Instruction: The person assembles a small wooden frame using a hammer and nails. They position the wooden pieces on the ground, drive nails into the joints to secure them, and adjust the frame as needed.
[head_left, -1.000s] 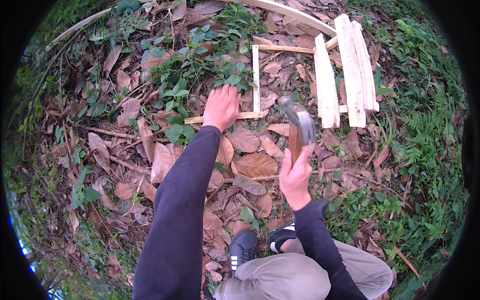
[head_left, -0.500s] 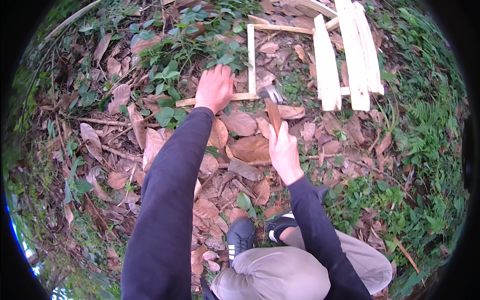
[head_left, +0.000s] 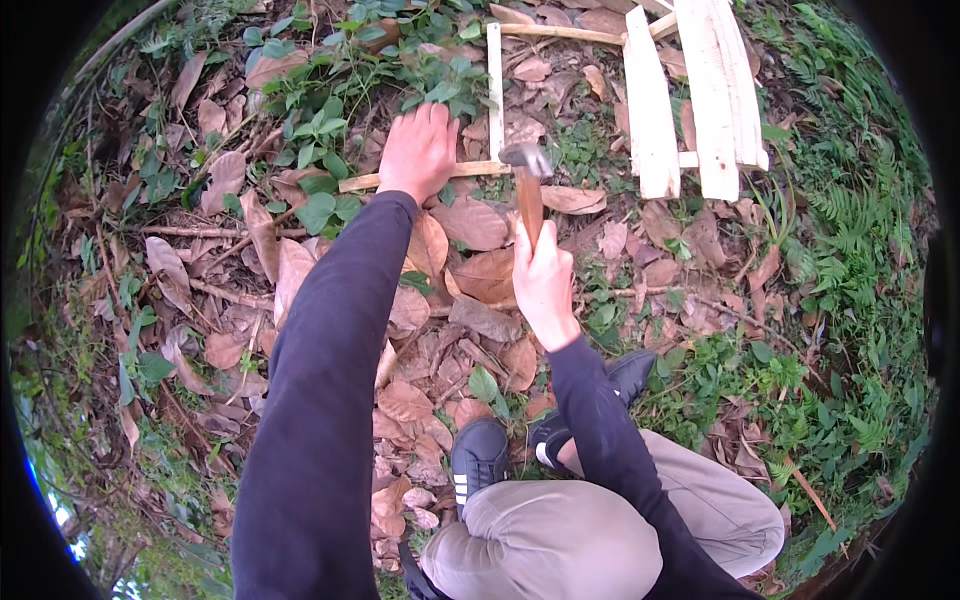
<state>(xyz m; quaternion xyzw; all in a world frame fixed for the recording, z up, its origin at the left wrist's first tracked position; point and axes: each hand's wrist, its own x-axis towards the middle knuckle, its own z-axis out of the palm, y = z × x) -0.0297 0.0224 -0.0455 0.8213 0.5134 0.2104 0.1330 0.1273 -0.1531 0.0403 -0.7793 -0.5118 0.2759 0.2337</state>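
My right hand point(head_left: 544, 282) is closed round the wooden handle of a hammer point(head_left: 529, 203). The hammer's metal head is at the corner where a short wooden strip point(head_left: 482, 169) meets an upright thin strip point(head_left: 495, 92). My left hand point(head_left: 417, 150) lies over the short strip, knuckles up, pressing it to the ground with its fingers wrapped over the far side. The fingertips are hidden. To the right, pale wooden boards point(head_left: 652, 110) lie across the same frame of strips.
Dry brown leaves point(head_left: 487, 276) and thin twigs cover the ground around the frame. Green plants point(head_left: 330, 130) grow at the upper left, with ferns point(head_left: 850, 240) along the right. My shoes point(head_left: 480, 457) and bent knees are close below the hands.
The hammer head, blurred before, now shows clearly over the corner, and its handle has tilted left. My right hand has moved slightly left and up. The left hand keeps its place on the strip.
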